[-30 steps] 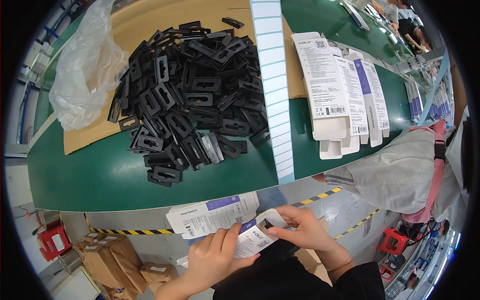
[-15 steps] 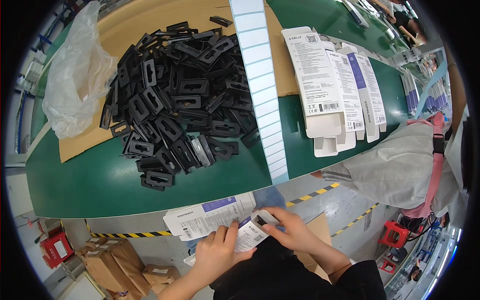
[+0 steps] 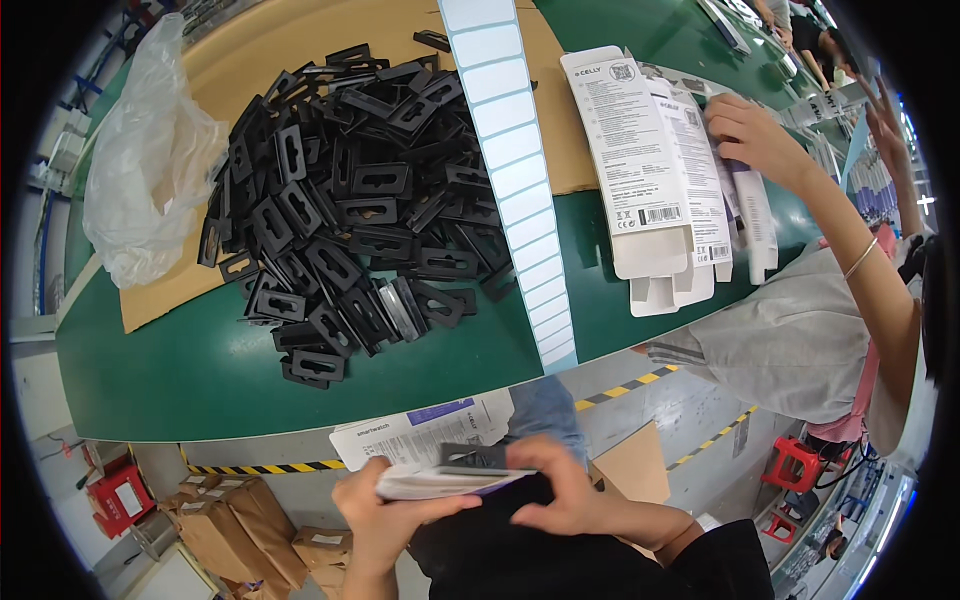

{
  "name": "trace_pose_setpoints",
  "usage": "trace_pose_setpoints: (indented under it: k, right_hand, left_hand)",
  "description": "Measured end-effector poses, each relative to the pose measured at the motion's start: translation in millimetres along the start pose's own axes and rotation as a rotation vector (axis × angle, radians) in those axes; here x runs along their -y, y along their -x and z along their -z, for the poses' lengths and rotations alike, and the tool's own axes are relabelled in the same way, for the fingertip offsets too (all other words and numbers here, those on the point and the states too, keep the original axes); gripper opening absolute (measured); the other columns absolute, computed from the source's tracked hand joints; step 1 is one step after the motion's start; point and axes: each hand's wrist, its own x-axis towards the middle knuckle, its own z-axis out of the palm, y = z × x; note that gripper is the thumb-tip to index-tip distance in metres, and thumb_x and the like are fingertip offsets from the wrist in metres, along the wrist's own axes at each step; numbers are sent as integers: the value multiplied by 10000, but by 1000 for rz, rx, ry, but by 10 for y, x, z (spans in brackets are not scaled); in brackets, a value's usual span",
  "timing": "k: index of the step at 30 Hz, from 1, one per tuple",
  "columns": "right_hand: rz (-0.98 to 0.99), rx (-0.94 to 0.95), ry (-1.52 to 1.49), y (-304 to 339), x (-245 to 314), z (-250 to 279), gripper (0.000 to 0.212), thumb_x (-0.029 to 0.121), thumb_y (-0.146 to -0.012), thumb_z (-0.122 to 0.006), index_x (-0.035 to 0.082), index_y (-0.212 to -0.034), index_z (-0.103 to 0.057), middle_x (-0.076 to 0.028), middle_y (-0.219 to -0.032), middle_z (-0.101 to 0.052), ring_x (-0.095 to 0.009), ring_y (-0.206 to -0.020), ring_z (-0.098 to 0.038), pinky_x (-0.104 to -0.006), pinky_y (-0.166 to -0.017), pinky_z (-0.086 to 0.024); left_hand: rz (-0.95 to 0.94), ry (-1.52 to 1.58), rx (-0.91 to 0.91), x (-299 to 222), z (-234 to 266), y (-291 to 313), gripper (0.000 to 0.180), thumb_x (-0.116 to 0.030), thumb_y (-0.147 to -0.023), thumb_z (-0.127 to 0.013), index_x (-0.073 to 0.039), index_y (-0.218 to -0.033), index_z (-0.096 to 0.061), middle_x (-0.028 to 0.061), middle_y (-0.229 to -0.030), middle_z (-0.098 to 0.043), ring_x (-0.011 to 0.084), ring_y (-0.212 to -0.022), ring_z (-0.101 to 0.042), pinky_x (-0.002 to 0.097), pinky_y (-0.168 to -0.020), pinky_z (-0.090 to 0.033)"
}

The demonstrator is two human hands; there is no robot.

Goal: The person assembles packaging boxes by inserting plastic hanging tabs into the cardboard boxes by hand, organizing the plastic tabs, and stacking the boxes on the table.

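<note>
Low in front of me, above my lap, a white and purple carton is turned nearly edge-on. My left hand grips its left end, thumb below. A black plastic hang tab stands up along the carton's upper edge; its lower part is hidden. My right hand is at the carton's right end, index fingertip by the tab and thumb spread away below. Behind the held carton lie flat white and purple cartons, partly covered by it.
On the green table, a heap of black hang tabs rests on cardboard beside a clear plastic bag. A label strip crosses the table. At right, a co-worker's hand reaches over flattened cartons.
The held carton has turned from its printed face to nearly edge-on, and the hang tab now shows above it. My right thumb has moved off the carton. A co-worker's hand has come onto the right-hand cartons.
</note>
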Motion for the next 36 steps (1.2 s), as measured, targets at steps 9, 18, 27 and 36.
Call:
trace_pose_setpoints:
  k: [9,18,27,36]
  right_hand:
    - [143,-290,733,-170,216,376,139,97,-928,-618,-9,-1014,-589,-150,-838,-609,-318,-646,-579,-389,-559,-449]
    - [-72,-793,633,-1253,799,2245,240,175,-1006,-563,-10,-1149,-616,-44,-986,-647,-99,-854,-567,-230,-766,-451]
    - [694,-140,1032,-1366,572,326,345,-57,-768,-696,-9,-1109,-676,-91,-910,-678,-231,-721,-649,-338,-628,-544]
    - [149,-257,869,-1698,350,26,154,71,-805,-745,57,-912,-636,-79,-865,-591,-261,-731,-616,-352,-626,-506]
  left_hand:
    - [-98,302,90,-455,-360,-236,436,-76,-731,-866,21,-1070,-609,106,-951,-708,152,-811,-687,277,-732,-554]
    - [-406,-268,155,52,-392,-258,550,-183,-695,-840,-57,-1183,-619,89,-1116,-659,309,-1067,-610,434,-904,-490]
    - [-208,-674,276,489,-285,-81,1123,-337,-472,-929,10,-1406,-410,185,-1356,-465,386,-1270,-444,500,-1127,-323]
    - [-181,-747,200,715,-245,-64,1047,-317,-478,-928,-8,-1358,-454,171,-1312,-503,365,-1263,-454,507,-1135,-307]
